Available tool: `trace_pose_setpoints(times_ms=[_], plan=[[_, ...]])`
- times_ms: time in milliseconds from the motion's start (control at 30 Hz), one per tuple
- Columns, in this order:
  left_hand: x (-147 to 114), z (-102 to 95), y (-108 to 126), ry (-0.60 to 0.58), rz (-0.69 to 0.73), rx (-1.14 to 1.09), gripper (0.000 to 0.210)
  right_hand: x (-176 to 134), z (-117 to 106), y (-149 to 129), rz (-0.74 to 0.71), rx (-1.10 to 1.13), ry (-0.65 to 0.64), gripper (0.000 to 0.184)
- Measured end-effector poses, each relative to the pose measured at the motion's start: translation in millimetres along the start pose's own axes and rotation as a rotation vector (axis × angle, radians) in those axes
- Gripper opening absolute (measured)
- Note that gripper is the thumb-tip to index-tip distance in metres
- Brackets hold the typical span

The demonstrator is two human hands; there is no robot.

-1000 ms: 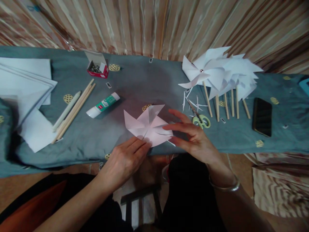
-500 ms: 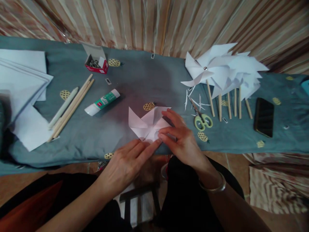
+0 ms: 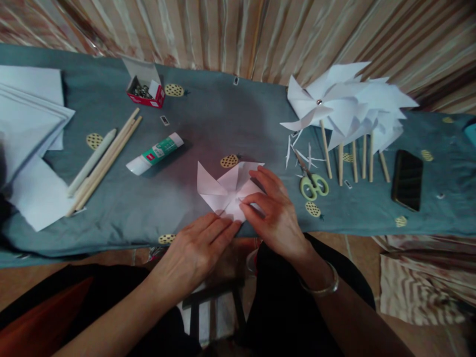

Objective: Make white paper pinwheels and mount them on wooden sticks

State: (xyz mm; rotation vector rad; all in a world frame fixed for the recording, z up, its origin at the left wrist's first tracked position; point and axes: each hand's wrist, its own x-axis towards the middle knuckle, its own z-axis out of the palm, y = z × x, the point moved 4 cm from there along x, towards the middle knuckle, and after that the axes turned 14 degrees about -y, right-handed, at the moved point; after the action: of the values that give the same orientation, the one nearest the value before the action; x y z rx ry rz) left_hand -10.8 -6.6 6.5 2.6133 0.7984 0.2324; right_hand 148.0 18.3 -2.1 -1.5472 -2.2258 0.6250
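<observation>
A white paper pinwheel [image 3: 219, 191] lies near the front edge of the cloth-covered table, its folded blades pointing up and outward. My left hand [image 3: 203, 240] rests flat along its lower edge with the fingers stretched out, pressing the paper down. With thumb and forefinger, my right hand [image 3: 273, 213] pinches a paper corner close to the pinwheel's centre, while its other fingers lie over the right-hand blade. Beyond the paper, to the left, is a glue stick [image 3: 156, 152]. Green-handled scissors [image 3: 312, 181] lie to the right of my right hand among thin paper strips.
Several finished pinwheels [image 3: 345, 106] on wooden sticks are piled at the back right, beside a black phone [image 3: 407, 179]. At the left are white paper sheets [image 3: 33, 124] and wooden sticks [image 3: 107, 163]. An open red box of pins [image 3: 147, 94] stands behind the glue stick.
My right thumb and forefinger have shifted slightly left toward the pinwheel's centre. My left fingertips have drawn back a little along the lower edge. The view has tilted slightly.
</observation>
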Motion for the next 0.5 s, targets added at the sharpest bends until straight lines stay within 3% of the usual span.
trace_pose_setpoints(times_ms=[500], plan=[[0.9, -0.3, 1.2, 0.003, 0.012, 0.017, 0.028, -0.4, 1.7, 1.0, -0.007, -0.021, 0.012, 0.013]])
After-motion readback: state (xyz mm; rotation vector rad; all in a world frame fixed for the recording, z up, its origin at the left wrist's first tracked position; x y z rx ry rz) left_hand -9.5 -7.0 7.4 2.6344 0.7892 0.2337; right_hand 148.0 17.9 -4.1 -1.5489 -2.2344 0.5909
